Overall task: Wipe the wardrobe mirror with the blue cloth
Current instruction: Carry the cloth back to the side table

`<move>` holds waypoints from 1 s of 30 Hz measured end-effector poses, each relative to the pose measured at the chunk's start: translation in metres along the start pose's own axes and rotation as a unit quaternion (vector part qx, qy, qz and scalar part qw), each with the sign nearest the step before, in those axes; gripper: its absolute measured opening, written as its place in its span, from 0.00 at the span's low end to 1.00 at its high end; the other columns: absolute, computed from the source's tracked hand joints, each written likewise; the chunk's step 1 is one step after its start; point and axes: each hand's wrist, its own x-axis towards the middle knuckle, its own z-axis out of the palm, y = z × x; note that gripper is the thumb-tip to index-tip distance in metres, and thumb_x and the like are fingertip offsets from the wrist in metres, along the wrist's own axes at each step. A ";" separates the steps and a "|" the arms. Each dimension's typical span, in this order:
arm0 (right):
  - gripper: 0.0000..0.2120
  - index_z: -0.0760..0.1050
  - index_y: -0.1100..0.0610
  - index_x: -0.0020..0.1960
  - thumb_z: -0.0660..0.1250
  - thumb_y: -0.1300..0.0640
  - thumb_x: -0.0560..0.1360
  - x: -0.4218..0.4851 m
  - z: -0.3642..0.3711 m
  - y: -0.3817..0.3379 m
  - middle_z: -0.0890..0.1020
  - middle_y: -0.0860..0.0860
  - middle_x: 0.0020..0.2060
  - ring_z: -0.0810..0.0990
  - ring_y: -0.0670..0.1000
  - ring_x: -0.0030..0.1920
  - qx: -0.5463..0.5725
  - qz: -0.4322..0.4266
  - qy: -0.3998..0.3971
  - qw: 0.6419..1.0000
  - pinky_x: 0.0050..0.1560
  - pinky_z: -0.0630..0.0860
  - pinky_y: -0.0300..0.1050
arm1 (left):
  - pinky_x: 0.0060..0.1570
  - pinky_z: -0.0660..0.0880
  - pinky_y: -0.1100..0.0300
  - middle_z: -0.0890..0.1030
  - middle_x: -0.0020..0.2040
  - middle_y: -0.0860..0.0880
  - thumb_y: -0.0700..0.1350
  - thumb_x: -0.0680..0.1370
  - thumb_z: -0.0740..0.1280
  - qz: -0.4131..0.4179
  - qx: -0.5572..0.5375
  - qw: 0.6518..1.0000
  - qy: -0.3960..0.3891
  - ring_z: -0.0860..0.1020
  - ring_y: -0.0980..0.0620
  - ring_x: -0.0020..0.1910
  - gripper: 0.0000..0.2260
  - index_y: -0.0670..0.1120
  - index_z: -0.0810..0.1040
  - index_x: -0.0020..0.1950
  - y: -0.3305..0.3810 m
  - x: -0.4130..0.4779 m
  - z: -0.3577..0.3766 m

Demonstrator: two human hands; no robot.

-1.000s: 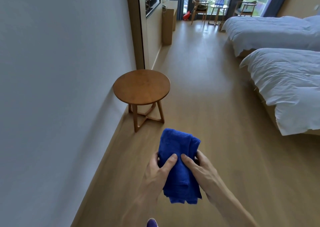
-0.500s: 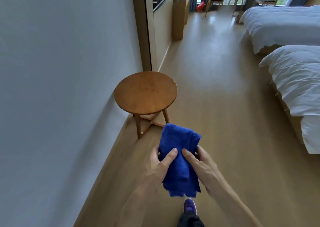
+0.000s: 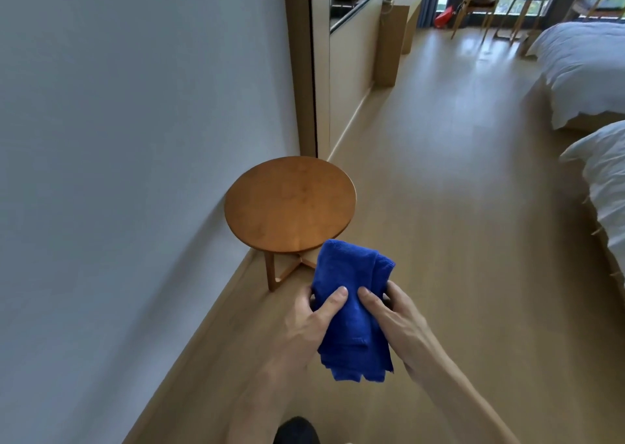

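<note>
Trouble could come from the round table (image 3: 291, 203) just ahead: a leg may bump it. Both the left hand (image 3: 314, 321) and the right hand (image 3: 397, 323) pinch the folded blue cloth (image 3: 351, 308), held low in front; loose folds may slip.

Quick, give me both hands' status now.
Left hand: holds the blue cloth, thumb pressed on its front.
Right hand: holds the same cloth from the other side.
</note>
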 end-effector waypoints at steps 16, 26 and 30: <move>0.08 0.77 0.51 0.56 0.68 0.50 0.79 0.199 -0.040 -0.065 0.85 0.49 0.50 0.85 0.49 0.48 -0.061 0.035 0.059 0.996 0.48 0.84 0.48 | 0.44 0.80 0.65 0.84 0.56 0.51 0.55 0.77 0.74 -0.022 -0.029 0.999 -0.037 0.84 0.54 0.53 0.17 0.51 0.77 0.62 0.073 0.208 0.044; 0.05 0.77 0.53 0.53 0.67 0.52 0.80 0.316 -0.014 -0.115 0.85 0.51 0.47 0.85 0.49 0.45 -0.110 0.028 0.031 0.993 0.48 0.84 0.49 | 0.56 0.83 0.53 0.84 0.57 0.52 0.65 0.72 0.74 -0.035 -0.018 0.999 0.004 0.83 0.53 0.55 0.26 0.53 0.76 0.63 0.124 0.304 0.017; 0.09 0.78 0.56 0.51 0.67 0.50 0.79 0.369 -0.001 -0.127 0.85 0.54 0.46 0.85 0.53 0.45 -0.153 0.036 -0.016 0.988 0.46 0.83 0.51 | 0.56 0.82 0.55 0.84 0.57 0.53 0.59 0.77 0.71 -0.049 -0.040 0.997 0.049 0.83 0.55 0.55 0.17 0.54 0.76 0.62 0.135 0.333 0.005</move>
